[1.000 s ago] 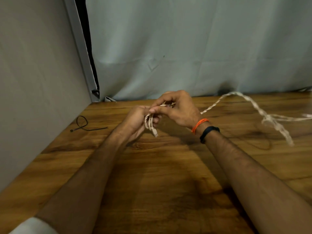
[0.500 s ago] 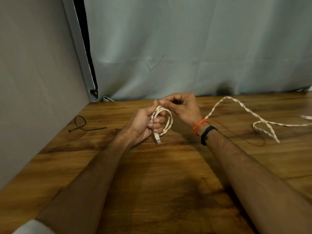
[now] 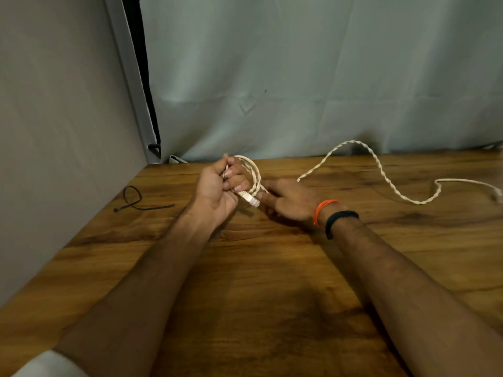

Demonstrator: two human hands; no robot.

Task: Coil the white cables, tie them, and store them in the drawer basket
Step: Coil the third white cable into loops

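Note:
A twisted white cable (image 3: 386, 180) snakes across the wooden table (image 3: 272, 295) from the right edge toward the middle. Its near end is wound into a small coil (image 3: 254, 172) held by my left hand (image 3: 217, 191), whose fingers curl round the loops; a white plug (image 3: 250, 198) sticks out below them. My right hand (image 3: 291, 202) lies low on the table just right of the coil, pinching the cable where it leaves the loops. The drawer basket is out of view.
A black cable tie (image 3: 136, 202) lies on the table at the left, near a grey side panel (image 3: 54, 131). A pale cloth backdrop (image 3: 326, 77) hangs behind the table's far edge. Orange and black bands sit on my right wrist.
My right hand has dropped from above the coil down to the table beside it, drawing cable round. The loose cable on the right has shifted and now lies flatter.

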